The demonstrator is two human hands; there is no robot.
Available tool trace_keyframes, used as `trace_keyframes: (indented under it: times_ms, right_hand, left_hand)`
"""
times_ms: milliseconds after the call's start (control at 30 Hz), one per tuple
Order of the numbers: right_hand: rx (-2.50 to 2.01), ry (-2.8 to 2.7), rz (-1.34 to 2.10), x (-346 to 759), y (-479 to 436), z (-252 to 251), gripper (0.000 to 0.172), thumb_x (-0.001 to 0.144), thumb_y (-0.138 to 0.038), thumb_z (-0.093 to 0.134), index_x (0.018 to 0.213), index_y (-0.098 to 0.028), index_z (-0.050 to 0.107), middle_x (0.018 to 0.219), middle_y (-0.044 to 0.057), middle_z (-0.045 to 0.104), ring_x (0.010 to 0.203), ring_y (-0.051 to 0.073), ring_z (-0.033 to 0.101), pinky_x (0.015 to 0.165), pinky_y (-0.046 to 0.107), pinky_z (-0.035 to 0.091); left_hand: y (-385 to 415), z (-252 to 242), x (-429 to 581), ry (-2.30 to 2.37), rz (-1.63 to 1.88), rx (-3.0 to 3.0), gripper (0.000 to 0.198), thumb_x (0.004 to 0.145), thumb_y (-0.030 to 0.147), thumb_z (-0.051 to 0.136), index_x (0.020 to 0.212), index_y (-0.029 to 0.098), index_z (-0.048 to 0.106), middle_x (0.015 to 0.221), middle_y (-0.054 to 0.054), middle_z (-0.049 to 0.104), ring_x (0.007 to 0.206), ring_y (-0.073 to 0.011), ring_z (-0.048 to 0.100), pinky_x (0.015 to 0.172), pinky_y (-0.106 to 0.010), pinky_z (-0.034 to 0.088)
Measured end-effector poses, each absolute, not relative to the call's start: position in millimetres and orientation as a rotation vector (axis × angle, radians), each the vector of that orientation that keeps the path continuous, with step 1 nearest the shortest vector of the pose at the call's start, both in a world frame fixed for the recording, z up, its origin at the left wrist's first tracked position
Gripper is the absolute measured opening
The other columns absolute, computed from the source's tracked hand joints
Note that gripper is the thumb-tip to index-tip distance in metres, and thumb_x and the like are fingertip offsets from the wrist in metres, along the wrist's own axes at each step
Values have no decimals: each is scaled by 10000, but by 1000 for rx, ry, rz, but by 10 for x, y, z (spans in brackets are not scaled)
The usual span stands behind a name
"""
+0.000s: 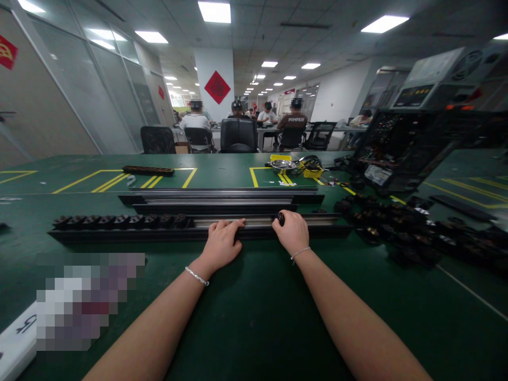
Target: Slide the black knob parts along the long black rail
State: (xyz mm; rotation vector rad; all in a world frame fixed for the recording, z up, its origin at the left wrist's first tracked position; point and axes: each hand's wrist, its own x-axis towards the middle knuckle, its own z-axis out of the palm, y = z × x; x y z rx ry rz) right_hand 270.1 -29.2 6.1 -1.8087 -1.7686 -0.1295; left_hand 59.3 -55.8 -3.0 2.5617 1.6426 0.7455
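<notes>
A long black rail [159, 234] lies across the green table in front of me, with a row of small black parts [119, 221] seated along its left half. My left hand [221, 244] rests on the rail's middle, its fingers curled over the front edge onto the channel. My right hand [292, 231] is closed in a pinch on a small black part [281, 217] held at the rail's channel just to the right. Both wrists wear thin bracelets.
Two more black rails [222, 200] lie behind the near one. A heap of loose black parts [416, 233] sits at the right, below a black machine frame [400, 148]. A metal bowl [283, 165] and yellow box stand farther back. Several people sit at distant desks.
</notes>
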Motion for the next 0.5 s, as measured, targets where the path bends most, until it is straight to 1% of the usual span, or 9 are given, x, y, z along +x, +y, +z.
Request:
trace_keyframes:
  times_ms: [167,333,500]
  right_hand:
    - [-1819,-1757,-131,2763,-291,72,232,786,-296,462,880,-184,643,914,68,660,895,208,542,778,305,365]
    - [-1845,-1727,-128,2804,-297,85,220,767,-302,481,864,-191,644,893,61,658,889,204,546,759,299,370]
    - [-1859,-1708,-120,2817,-292,82,234,780,-354,496,871,-194,640,918,58,663,913,213,549,775,313,373]
  left_hand:
    - [-556,-30,589,1628,758,2570,478,708,175,490,1175,274,498,1250,-8,596,1081,-247,478,935,-445,301]
    - [-554,-39,584,1631,771,2571,487,710,178,491,1188,268,492,1204,-19,619,1068,-245,484,922,-438,306]
    - [-559,-34,592,1643,761,2565,475,705,173,494,1170,266,499,1216,-11,615,1067,-240,482,923,-433,303]
